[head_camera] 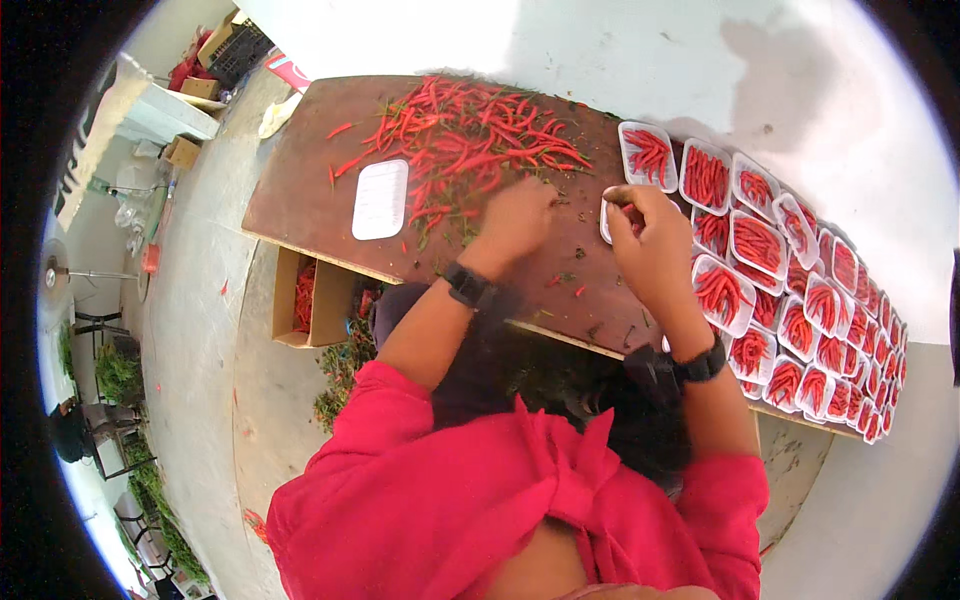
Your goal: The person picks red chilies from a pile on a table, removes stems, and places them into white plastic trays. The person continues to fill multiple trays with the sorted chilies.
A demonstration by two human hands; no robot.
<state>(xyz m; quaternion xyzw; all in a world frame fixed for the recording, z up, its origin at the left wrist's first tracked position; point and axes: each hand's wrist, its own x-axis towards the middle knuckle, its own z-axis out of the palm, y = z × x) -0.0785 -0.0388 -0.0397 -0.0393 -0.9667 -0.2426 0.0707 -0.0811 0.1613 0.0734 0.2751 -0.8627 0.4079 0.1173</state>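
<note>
My left hand [521,219], blurred, is over the brown tabletop [300,180] at the near right edge of a heap of red chili peppers [480,124]; whether it holds anything cannot be made out. Over a white foam tray [606,217] with some red chilies in it is my right hand [646,225], thumb and fingers bent close together. Its grip is not clear, and it hides much of that tray. A white tray [380,200] without chilies lies left of the heap.
Many white trays of red chilies [757,240], some stacked, cover the table's right end beside the pale wall. Bits of stem lie on the tabletop. Below the table's left front edge stands a cardboard box [319,304] with red chilies inside. Farther left are a fan [54,274] and a person [71,431].
</note>
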